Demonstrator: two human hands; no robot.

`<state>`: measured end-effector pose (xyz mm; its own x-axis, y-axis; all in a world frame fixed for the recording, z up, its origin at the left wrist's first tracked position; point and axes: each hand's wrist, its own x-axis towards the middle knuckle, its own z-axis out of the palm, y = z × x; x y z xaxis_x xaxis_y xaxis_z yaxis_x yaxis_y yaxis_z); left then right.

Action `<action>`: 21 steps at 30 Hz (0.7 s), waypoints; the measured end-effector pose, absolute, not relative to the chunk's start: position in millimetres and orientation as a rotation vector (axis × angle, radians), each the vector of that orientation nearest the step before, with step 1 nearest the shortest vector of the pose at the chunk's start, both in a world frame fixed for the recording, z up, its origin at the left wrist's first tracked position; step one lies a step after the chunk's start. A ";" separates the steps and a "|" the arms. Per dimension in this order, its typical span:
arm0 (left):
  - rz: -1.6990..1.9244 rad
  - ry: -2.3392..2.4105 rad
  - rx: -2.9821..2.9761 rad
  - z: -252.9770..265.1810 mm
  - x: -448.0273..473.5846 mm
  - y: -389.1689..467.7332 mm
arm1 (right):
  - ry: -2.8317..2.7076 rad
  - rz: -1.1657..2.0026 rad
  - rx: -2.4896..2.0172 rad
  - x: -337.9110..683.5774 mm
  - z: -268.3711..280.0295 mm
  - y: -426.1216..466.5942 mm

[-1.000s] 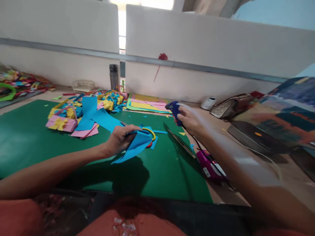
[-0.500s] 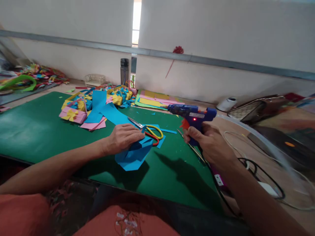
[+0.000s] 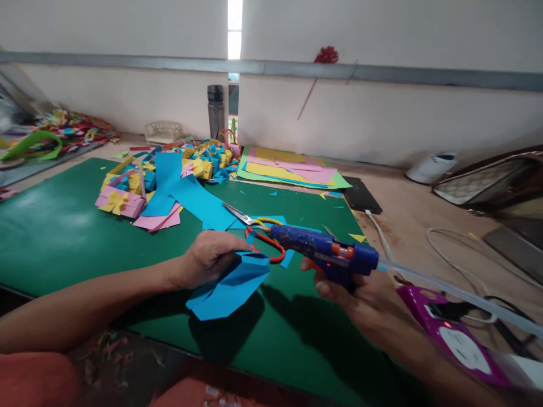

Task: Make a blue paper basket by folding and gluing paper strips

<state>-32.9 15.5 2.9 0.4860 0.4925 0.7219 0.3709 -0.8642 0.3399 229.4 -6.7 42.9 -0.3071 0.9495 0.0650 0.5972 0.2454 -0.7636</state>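
Person's left hand (image 3: 212,255), 8 o'clock from view centre, pinches folded blue paper (image 3: 231,291). Right hand (image 3: 354,295), 4 o'clock, grips blue glue gun (image 3: 303,241) (red light on), nozzle aimed at 9, near the paper's upper edge. Scissors (image 3: 247,220) lie toward the paper's 1 o'clock. Pink paper basket (image 3: 121,203), yellow bow, 9 o'clock, on green mat (image 3: 51,209). Bottle (image 3: 215,113), 11.

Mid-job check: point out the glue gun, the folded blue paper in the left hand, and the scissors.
Glue gun (image 3: 311,241): head view, on its blue barrel.
Folded blue paper (image 3: 235,287): head view, on its broad face.
Scissors (image 3: 248,221): head view, on the metal near the pivot.
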 end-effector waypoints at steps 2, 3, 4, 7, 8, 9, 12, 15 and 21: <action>1.310 0.811 2.549 3.8 -34.0 14.6 | -1.988 0.906 -1.437 228.4 39.6 -8.1; 1.302 0.827 2.540 3.8 -34.7 14.5 | -1.994 0.912 -1.476 228.0 37.7 -8.7; 1.293 0.832 2.541 3.6 -35.6 14.7 | -2.002 0.906 -1.524 227.6 36.0 -9.1; 1.279 0.795 2.591 3.1 -37.5 15.6 | -2.019 0.863 -1.606 226.5 33.4 -9.7; 1.280 0.784 2.611 3.1 -37.8 15.8 | -2.018 0.860 -1.597 226.0 33.6 -9.7; 1.287 0.775 2.628 3.2 -37.9 15.9 | -2.021 0.861 -1.574 225.7 34.1 -9.7; 1.315 0.771 2.648 4.1 -37.3 15.5 | -2.046 0.845 -1.523 226.4 34.7 -10.1; 1.315 0.778 2.639 4.8 -36.6 14.6 | -2.061 0.822 -1.524 228.7 32.5 -11.1; 1.307 0.745 2.649 4.4 -36.3 13.1 | -1.998 0.818 -1.471 226.0 31.0 -12.7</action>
<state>-36.3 13.1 4.4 0.5135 0.4651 0.7211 0.3835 -0.8762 0.2920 226.0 -12.7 31.0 -0.2722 0.9605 0.0576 0.6443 0.2264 -0.7305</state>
